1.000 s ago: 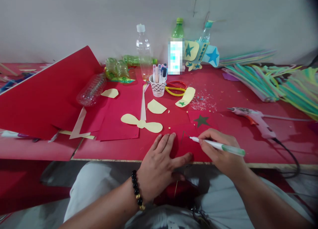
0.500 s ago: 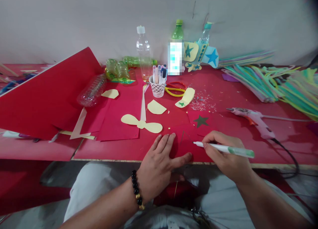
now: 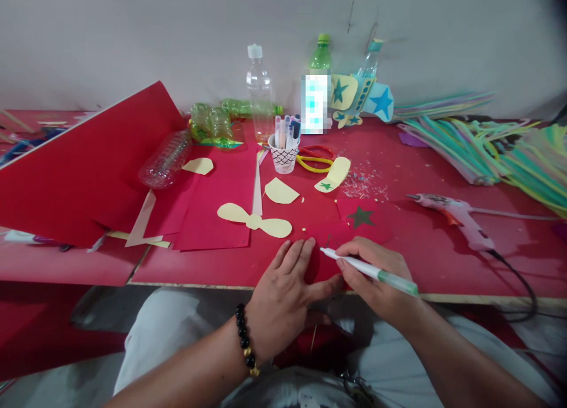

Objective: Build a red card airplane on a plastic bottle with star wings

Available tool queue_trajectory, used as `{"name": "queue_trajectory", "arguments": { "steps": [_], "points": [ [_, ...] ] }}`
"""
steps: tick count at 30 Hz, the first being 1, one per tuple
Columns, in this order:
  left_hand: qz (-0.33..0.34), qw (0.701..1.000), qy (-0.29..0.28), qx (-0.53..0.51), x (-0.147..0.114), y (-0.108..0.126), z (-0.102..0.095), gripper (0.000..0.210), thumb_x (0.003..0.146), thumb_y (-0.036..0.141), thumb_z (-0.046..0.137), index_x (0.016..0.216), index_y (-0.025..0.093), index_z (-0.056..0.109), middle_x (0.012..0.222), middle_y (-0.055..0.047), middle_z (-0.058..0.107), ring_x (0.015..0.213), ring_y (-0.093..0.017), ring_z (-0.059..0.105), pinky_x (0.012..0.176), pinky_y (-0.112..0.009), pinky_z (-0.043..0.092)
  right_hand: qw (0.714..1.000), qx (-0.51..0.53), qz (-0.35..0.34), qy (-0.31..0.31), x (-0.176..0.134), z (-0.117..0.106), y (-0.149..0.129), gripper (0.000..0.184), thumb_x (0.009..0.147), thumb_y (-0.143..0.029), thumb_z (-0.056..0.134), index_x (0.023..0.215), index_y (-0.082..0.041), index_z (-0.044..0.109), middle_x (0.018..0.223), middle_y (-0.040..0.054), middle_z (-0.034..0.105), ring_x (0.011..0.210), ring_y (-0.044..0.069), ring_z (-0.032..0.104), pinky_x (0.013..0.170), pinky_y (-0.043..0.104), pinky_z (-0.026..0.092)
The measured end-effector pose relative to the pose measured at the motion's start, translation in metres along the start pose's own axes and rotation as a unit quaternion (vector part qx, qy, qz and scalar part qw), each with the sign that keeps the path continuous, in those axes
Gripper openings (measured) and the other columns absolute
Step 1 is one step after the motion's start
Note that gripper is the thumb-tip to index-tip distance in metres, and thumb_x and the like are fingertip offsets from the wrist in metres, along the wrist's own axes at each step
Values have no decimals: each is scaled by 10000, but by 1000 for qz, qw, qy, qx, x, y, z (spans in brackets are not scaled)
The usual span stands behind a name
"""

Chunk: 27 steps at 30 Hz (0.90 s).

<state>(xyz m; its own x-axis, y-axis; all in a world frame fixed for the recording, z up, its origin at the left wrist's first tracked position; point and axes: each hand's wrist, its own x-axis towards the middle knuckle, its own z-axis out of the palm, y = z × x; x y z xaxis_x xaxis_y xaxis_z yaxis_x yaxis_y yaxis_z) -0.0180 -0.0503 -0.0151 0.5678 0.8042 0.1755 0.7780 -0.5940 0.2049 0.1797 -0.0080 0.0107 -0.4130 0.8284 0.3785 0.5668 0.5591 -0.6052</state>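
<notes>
My right hand [image 3: 376, 272] is closed around a white marker with a green end [image 3: 370, 270], its tip at a piece of red paper [image 3: 325, 266] by the table's front edge. Faint dark lines show on that paper near the tip. My left hand [image 3: 287, 290] lies flat across the paper's left side, fingers spread, with nothing in its grip. Just behind my right hand is another red piece bearing a dark green star [image 3: 362, 216]. A pale yellow propeller-shaped cutout [image 3: 254, 221] rests beyond my left fingertips.
A pink glue gun [image 3: 454, 210] lies at the right, its cord over the front edge. A cup of markers [image 3: 284, 157], yellow-handled scissors [image 3: 313, 164] and a clear bottle [image 3: 259, 92] stand or lie farther back. Red board [image 3: 93, 166] leans at the left; balloon-like strips [image 3: 473, 148] lie right.
My right hand has moved left with the marker, bringing its tip closer to my left fingers. The left hand keeps its place on the paper. The view has shifted slightly.
</notes>
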Motion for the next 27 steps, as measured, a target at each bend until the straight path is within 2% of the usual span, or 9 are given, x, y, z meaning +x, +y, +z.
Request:
{"name": "queue_trajectory", "arguments": {
  "steps": [7, 10, 13, 19, 27],
  "points": [
    [0, 1000, 1, -10, 0, 1, -2, 795, 736, 581, 711, 1427, 472, 333, 1574, -101, 149, 1406, -363, 267, 1124, -541, 293, 1000, 6, -5, -14, 4, 5, -2, 79, 882, -191, 538, 857, -206, 611, 772, 14, 675, 689, 134, 623, 630, 241, 462],
    [1, 1000, 4, -2, 0, 2, -1, 821, 714, 575, 733, 1426, 458, 342, 1565, -121, 158, 1407, -362, 264, 1122, -542, 293, 1000, 1, 5, -10, 4, 5, 1, 75, 876, -194, 546, 842, -207, 611, 749, 6, 675, 665, 131, 621, 612, 237, 456],
    [1, 1000, 4, 1, 1, 2, -1, 817, 714, 583, 725, 1424, 455, 341, 1552, -142, 164, 1408, -353, 269, 1124, -538, 291, 999, -17, 27, 9, 4, 2, 5, 59, 861, -202, 567, 827, -207, 614, 724, -1, 672, 637, 129, 618, 595, 236, 448],
    [-8, 1000, -3, -4, 2, 2, -2, 743, 700, 596, 719, 1365, 484, 407, 1558, -100, 157, 1406, -346, 280, 1129, -532, 289, 995, -61, 65, 50, 3, -11, 16, 65, 837, -214, 595, 779, -205, 624, 653, -17, 654, 553, 117, 592, 527, 232, 414],
    [-6, 1000, -2, -8, 2, 2, -2, 772, 694, 596, 724, 1378, 486, 385, 1547, -120, 148, 1404, -351, 275, 1122, -534, 295, 989, -76, 102, 80, 4, -17, 22, 88, 820, -222, 602, 735, -211, 623, 603, -24, 627, 514, 111, 563, 516, 234, 412]
  ]
}}
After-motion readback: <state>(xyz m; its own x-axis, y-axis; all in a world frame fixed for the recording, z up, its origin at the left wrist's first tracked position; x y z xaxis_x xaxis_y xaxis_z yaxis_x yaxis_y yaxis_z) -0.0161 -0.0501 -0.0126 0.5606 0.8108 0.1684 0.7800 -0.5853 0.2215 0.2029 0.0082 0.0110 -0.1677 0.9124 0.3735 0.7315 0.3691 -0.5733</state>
